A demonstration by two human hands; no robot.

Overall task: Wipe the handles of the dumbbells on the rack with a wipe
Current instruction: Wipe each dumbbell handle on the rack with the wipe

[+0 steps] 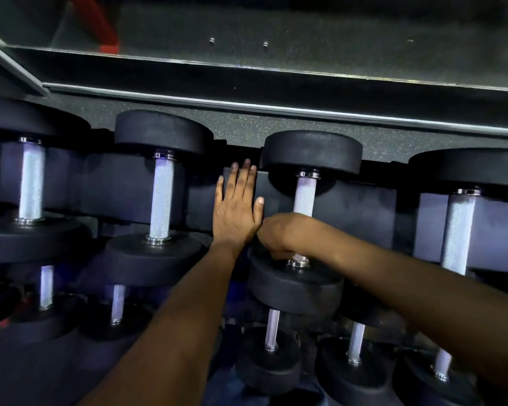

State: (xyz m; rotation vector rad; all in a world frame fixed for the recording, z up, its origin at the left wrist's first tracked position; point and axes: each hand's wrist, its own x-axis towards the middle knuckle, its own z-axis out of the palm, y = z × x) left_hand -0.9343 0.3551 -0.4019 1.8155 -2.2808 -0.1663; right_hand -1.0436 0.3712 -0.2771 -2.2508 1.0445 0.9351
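Black round-headed dumbbells with knurled silver handles lie on a dark rack [349,206]. My right hand [279,234] is curled round the lower part of the handle [304,197] of the middle dumbbell [311,153]. No wipe shows; whatever lies inside that fist is hidden. My left hand [236,206] rests flat, fingers straight, on the rack's cradle just left of that dumbbell. Another dumbbell's handle [161,197] stands further left, and one more handle [456,230] to the right.
A lower tier holds several smaller dumbbells [272,358]. Behind the rack runs speckled rubber floor [247,127] and a mirror with a metal frame edge [276,105]. A red object [100,24] shows reflected at the top left.
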